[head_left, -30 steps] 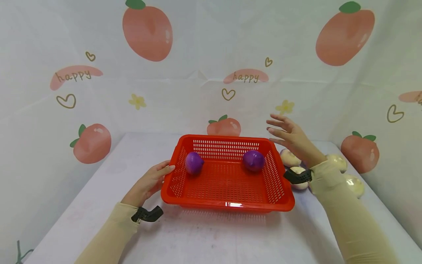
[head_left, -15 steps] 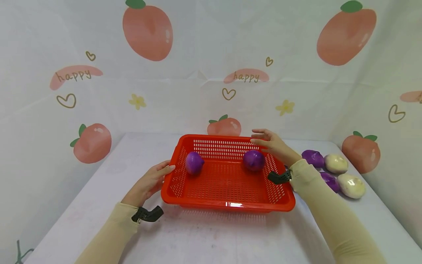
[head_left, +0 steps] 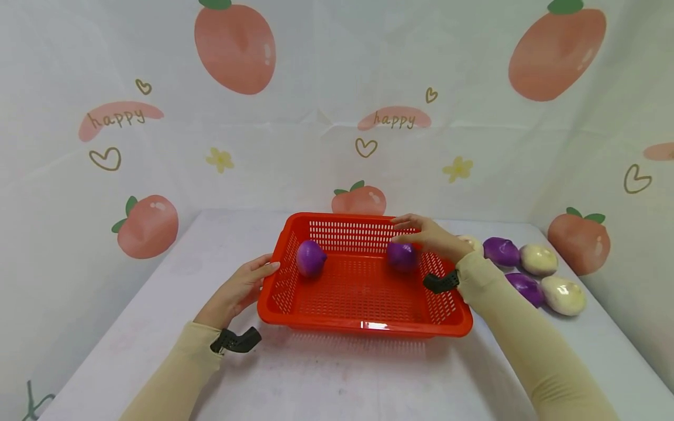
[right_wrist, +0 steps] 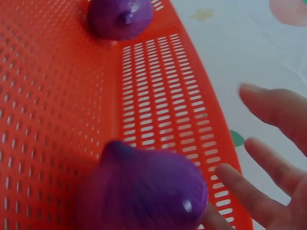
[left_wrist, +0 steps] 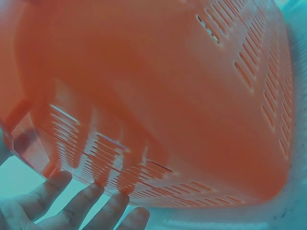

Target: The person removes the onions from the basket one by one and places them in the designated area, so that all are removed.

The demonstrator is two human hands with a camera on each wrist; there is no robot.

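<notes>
A red slotted plastic basket stands mid-table. Its left rim is held by my left hand, thumb on top; in the left wrist view the fingers lie against the outer wall. Inside sit two purple onions: one onion by the left wall, the other onion near the back right corner. My right hand is over the right onion with its fingers extended and spread. In the right wrist view that onion looks blurred, and a fingertip at its side is partly hidden.
Right of the basket lie several more onions, purple and whitish. Behind the white table hangs a pale cloth printed with fruit.
My right hand has come left and down from above the basket's right edge to the right onion, which has shifted slightly left. My left hand has stayed on the rim.
</notes>
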